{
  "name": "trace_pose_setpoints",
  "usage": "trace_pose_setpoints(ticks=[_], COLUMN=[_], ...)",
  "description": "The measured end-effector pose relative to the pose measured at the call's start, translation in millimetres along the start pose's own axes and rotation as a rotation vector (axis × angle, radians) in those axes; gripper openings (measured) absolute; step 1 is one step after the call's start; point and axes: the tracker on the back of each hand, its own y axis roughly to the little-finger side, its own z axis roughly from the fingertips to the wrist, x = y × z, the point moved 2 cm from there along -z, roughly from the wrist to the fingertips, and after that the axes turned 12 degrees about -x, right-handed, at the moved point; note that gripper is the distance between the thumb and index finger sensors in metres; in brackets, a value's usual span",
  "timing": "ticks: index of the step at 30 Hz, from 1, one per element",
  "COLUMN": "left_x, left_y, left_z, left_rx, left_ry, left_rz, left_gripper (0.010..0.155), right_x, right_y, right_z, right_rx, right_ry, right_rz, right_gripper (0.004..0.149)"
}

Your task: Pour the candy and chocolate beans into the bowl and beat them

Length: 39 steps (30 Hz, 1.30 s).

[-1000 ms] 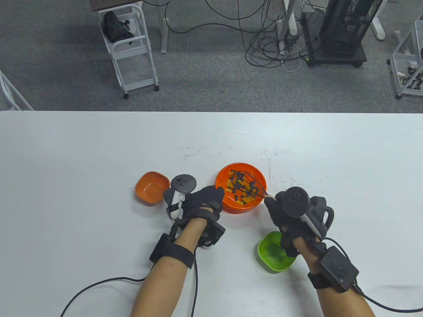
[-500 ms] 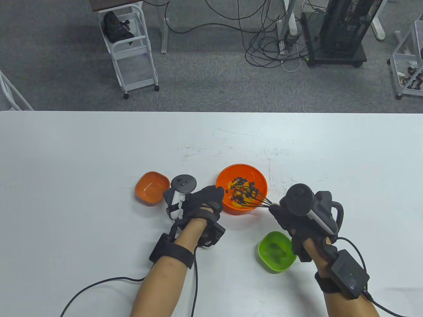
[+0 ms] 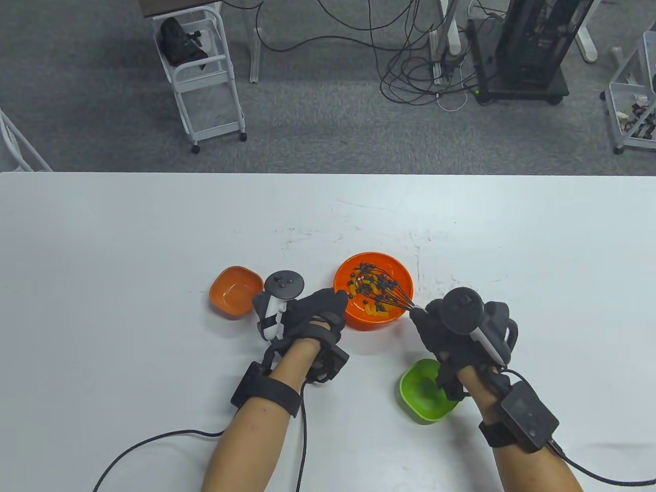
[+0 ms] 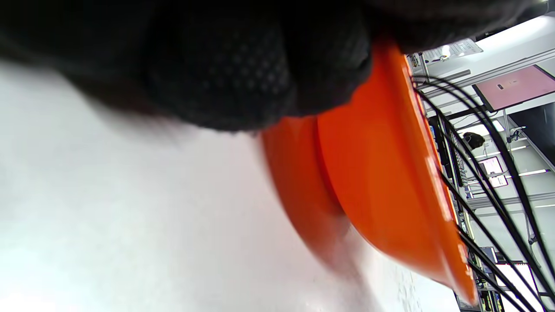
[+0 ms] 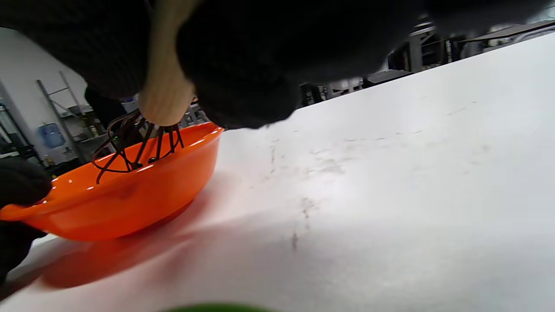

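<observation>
Your right hand (image 3: 451,328), gripping the whisk (image 3: 382,294), has swung back left, so beating continues; your left hand (image 3: 312,315) still clasps the bowl (image 3: 405,277) rim.

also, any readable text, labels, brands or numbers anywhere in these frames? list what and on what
None can be read.
Pink screen in the left wrist view's background: light marks, too small to read.
White sign above the shelving there: print too blurred.
Orange bowl, small orange dish, green dish, whisk: no markings visible.
</observation>
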Motion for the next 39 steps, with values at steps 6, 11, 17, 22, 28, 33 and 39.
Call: trace_pose_setpoints(ticks=[6, 11, 17, 22, 28, 33, 39], left_x=[0.8, 0.7, 1.2, 1.0, 0.7, 0.4, 0.7], left_y=[0.5, 0.4, 2.0, 1.8, 1.9, 1.9, 2.2], left_z=[0.1, -0.3, -2.5, -2.4, -2.3, -2.0, -1.8], left_rx=[0.004, 0.003, -0.003, -0.003, 0.000, 0.002, 0.006], left_ry=[-0.010, -0.016, 0.009, 0.005, 0.009, 0.007, -0.001], left_rz=[0.001, -0.012, 0.016, 0.011, 0.017, 0.013, 0.013], left_gripper=[0.047, 0.047, 0.047, 0.047, 0.047, 0.047, 0.047], right_x=[-6.1, -23.6, -31.2, -25.4, -5.2, 1.5, -13.3], right_y=[-10.9, -12.8, 2.0, 8.9, 12.1, 7.5, 2.4], right_z=[2.6, 6.5, 5.4, 2.7, -2.4, -2.8, 1.8], right_rx=[-0.033, -0.025, 0.044, 0.064, 0.060, 0.015, -0.025], right_ry=[-0.116, -0.135, -0.076, -0.032, -0.027, -0.047, -0.120], right_rz=[0.003, 0.067, 0.071, 0.059, -0.017, -0.032, -0.029], right_gripper=[0.057, 0.057, 0.057, 0.057, 0.059, 0.059, 0.057])
